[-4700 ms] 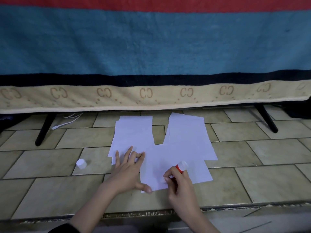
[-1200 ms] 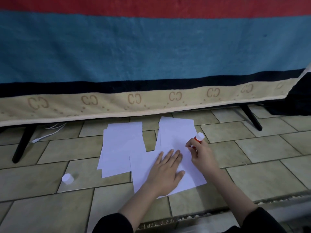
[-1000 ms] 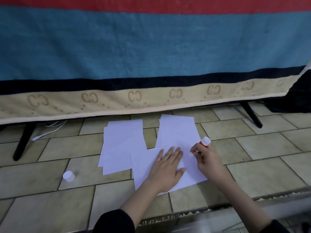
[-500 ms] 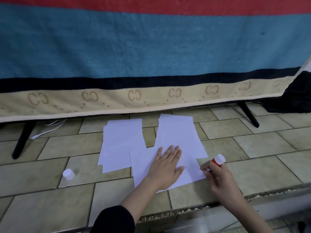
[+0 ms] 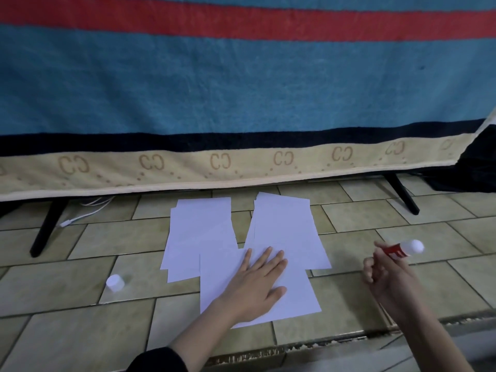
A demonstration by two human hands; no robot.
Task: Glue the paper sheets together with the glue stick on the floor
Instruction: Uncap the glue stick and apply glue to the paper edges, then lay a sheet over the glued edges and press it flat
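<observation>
Pressing flat on the near paper sheet [image 5: 257, 288] with the left hand [image 5: 259, 287], fingers straight, pinning it to the floor [image 5: 375, 216]. Gripping the uncapped glue stick [image 5: 402, 250] in the right hand [image 5: 386, 275], lifted clear to the right of the sheets. Likely between glue passes; next, probably fetching a sheet from the far stacks [image 5: 281, 224] and aligning it on top.
</observation>
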